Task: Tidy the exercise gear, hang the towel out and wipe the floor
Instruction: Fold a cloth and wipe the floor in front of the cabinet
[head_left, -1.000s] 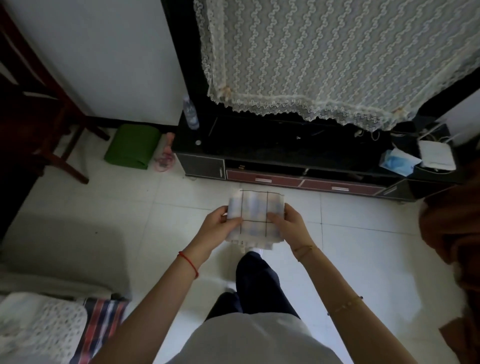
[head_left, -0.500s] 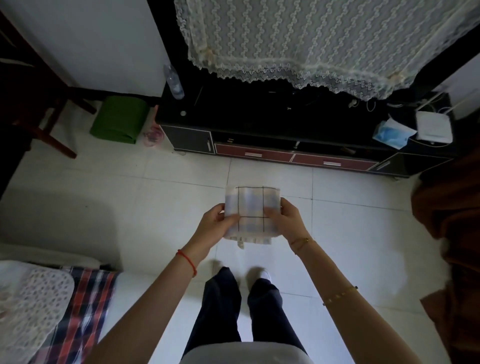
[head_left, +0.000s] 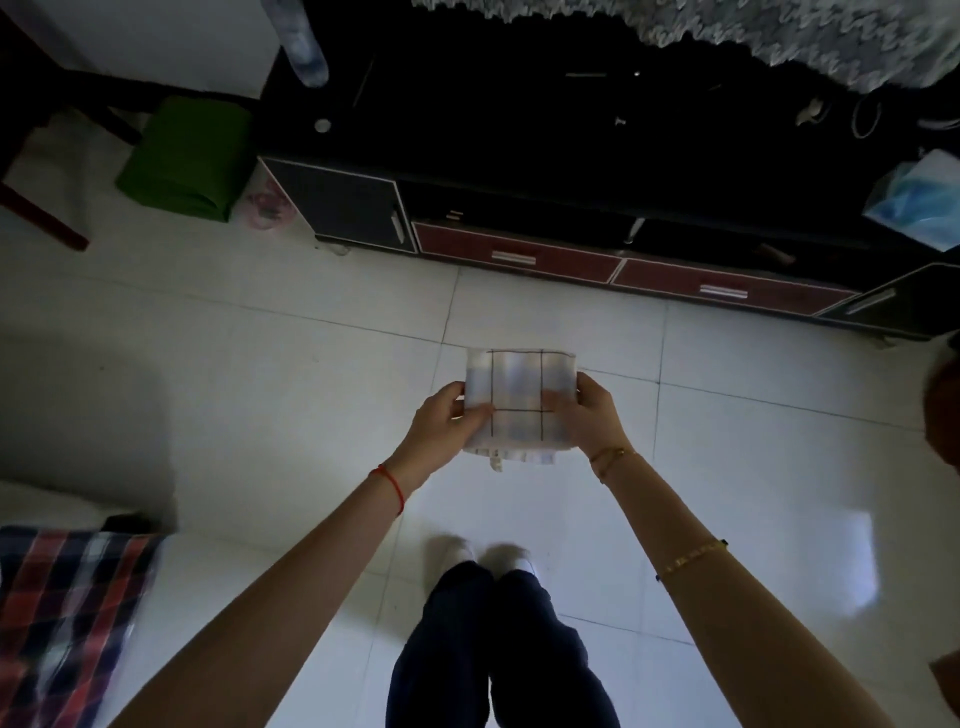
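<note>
Left hand (head_left: 441, 421) and right hand (head_left: 589, 415) each pinch one side of a folded checked cloth (head_left: 521, 400), thumbs on top, fingers curled beneath; cloth held flat in the air above the white tiled floor (head_left: 260, 364), ahead of the feet. Beyond: low black cabinet (head_left: 358, 208); rolled green mat (head_left: 184, 156) on the floor left of it.

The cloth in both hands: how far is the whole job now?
Done, it seems: the green mat lies rolled by the wall. In hand: the left hand and right hand hold the folded cloth above the floor. Left: wiping has not begun; no hung towel is in view.
</note>
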